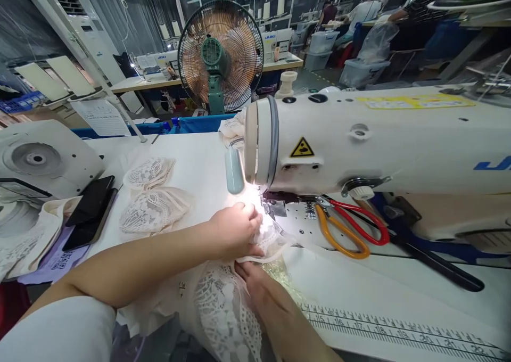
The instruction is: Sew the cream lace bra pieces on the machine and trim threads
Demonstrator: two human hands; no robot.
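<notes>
My left hand (235,229) lies curled on top of a white lace piece (223,309), pressing it down just in front of the needle area (271,205) of the white sewing machine (359,138). My right hand (263,293) comes from below, its fingers pinching the lace's edge right under the left hand. The lace runs from the needle plate down over the table edge toward me. The machine's lamp lights the fabric brightly at the needle.
Two lace cups (154,194) lie to the left on the table. Two black phones (90,213) rest further left by a second machine (40,159). Red and orange scissors (351,229) lie right of the needle. A fan (219,53) stands behind. People work at far tables.
</notes>
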